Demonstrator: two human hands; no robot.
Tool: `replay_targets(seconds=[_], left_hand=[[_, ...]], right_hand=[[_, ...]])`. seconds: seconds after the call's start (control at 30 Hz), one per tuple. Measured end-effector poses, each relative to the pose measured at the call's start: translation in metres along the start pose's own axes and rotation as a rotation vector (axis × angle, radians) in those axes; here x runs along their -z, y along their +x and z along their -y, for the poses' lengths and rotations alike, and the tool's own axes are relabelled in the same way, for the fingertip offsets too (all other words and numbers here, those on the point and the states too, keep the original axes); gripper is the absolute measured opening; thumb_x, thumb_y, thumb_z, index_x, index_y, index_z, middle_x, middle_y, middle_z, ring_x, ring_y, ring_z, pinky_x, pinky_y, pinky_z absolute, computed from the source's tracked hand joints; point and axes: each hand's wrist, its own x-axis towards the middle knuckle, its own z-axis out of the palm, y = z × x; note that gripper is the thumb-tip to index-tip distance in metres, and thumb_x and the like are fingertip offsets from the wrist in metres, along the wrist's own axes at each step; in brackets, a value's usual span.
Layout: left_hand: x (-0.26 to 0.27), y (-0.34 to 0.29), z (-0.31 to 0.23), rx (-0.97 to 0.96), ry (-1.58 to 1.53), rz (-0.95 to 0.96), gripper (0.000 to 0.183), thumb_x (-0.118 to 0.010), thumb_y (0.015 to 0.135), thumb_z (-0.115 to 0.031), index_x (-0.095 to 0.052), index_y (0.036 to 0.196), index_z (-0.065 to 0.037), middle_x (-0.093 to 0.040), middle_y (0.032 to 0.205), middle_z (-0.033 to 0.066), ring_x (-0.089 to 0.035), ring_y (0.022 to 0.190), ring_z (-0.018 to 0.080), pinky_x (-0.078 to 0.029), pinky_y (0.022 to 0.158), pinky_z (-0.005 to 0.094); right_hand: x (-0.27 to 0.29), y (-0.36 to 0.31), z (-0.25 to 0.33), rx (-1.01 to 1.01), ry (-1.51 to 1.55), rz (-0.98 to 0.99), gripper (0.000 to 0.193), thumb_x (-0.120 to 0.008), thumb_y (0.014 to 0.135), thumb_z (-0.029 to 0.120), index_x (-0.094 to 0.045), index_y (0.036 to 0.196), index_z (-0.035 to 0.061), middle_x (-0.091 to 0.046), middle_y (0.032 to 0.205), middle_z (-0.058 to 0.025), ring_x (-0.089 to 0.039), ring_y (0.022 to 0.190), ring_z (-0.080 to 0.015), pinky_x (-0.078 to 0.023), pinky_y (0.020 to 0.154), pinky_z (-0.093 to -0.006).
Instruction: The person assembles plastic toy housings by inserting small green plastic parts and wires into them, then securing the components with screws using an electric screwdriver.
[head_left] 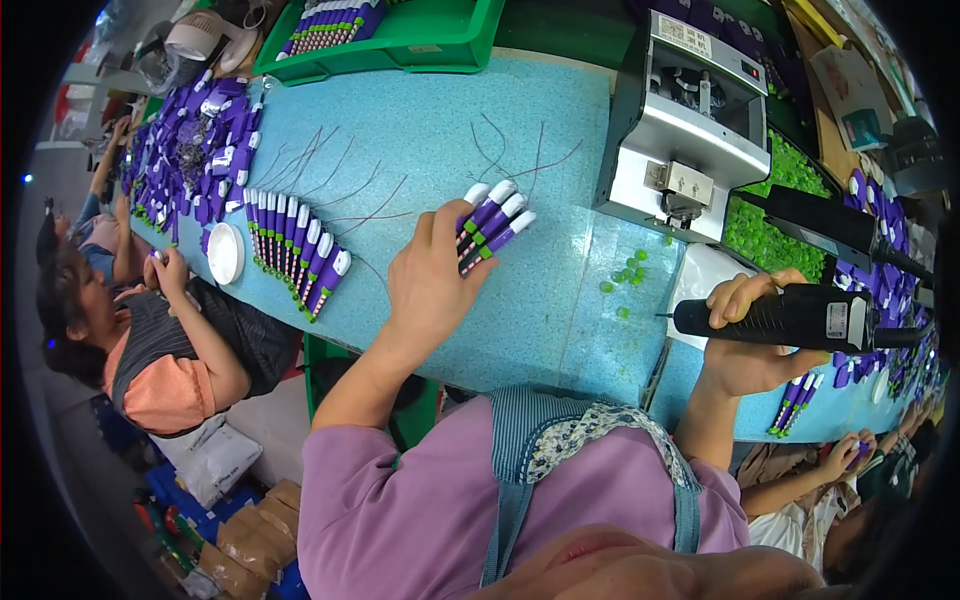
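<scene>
- Gripping a fan of four purple pens (pixel 490 222) in my left hand (pixel 432 285), fingers closed around their lower ends, white caps pointing up and away over the blue table (pixel 440 130).
- My right hand (pixel 745 340) is wrapped tight round a black driver (pixel 800 318), held level, its thin tip pointing left.
- Between my hands lie loose green beads (pixel 625 275); thin wires (pixel 350 190) are scattered near the pens.
- A row of finished pens (pixel 295 250) lies to the left, beside a white lid (pixel 225 252).
- A grey machine (pixel 690 125) stands just beyond the driver.
- The green tray (pixel 440 45) at the far edge holds more pens.
- A co-worker (pixel 150 330) sits at the left.
</scene>
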Motion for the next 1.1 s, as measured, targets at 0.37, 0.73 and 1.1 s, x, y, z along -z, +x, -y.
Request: replay_targets(seconds=[0.37, 0.73, 1.1], left_hand=[[-0.008, 0.0, 0.003, -0.093, 0.026, -0.054, 0.044, -0.079, 0.068, -0.019, -0.055, 0.103, -0.011, -0.051, 0.117, 0.0164, -0.062, 0.084, 0.0346, -0.051, 0.064, 0.0419], [-0.014, 0.006, 0.002, -0.103, -0.043, -0.126, 0.039, -0.08, 0.068, -0.016, -0.055, 0.096, -0.008, -0.055, 0.108, 0.0125, -0.062, 0.077, 0.0292, -0.05, 0.062, 0.0386], [-0.023, 0.005, -0.001, -0.079, -0.038, -0.17, 0.038, -0.08, 0.067, -0.011, -0.052, 0.093, -0.006, -0.055, 0.108, 0.0161, -0.059, 0.079, 0.0329, -0.049, 0.064, 0.0402]], right_hand=[[0.001, 0.001, -0.004, -0.033, -0.007, -0.027, 0.089, -0.036, 0.079, 0.081, -0.043, 0.115, 0.0001, -0.051, 0.064, -0.0123, -0.047, 0.051, -0.0182, -0.041, 0.047, -0.0291], [0.001, -0.001, -0.005, -0.042, -0.015, -0.041, 0.09, -0.034, 0.079, 0.081, -0.043, 0.117, 0.0003, -0.051, 0.064, -0.0133, -0.048, 0.051, -0.0188, -0.042, 0.048, -0.0294], [0.001, -0.002, -0.005, -0.062, 0.033, -0.02, 0.089, -0.034, 0.079, 0.081, -0.042, 0.117, 0.0014, -0.052, 0.064, -0.0136, -0.049, 0.051, -0.0197, -0.042, 0.049, -0.0303]])
